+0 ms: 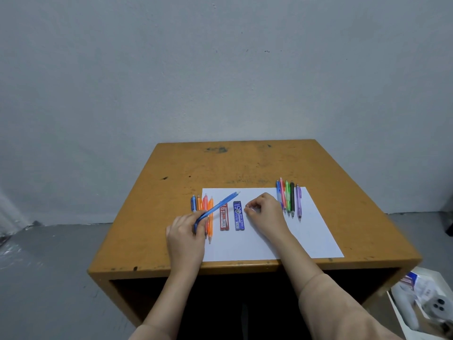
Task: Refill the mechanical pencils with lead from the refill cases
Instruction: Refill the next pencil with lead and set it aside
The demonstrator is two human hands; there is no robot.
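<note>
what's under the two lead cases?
White paper, which lies on the wooden table. Red case and blue case lie flat on it; the paper directly beneath is hidden.

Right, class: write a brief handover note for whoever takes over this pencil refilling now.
Left hand grips a translucent blue mechanical pencil, raised at a slant over the left row of blue and orange pencils.
Right hand pinches a small pale piece, too small to identify, beside the blue refill case.
The red refill case lies next to it on the white paper sheet; five coloured pencils lie in a row at right.
Done: cannot tell which pencils are filled.
Left: load the held pencil, then the rest.
</note>
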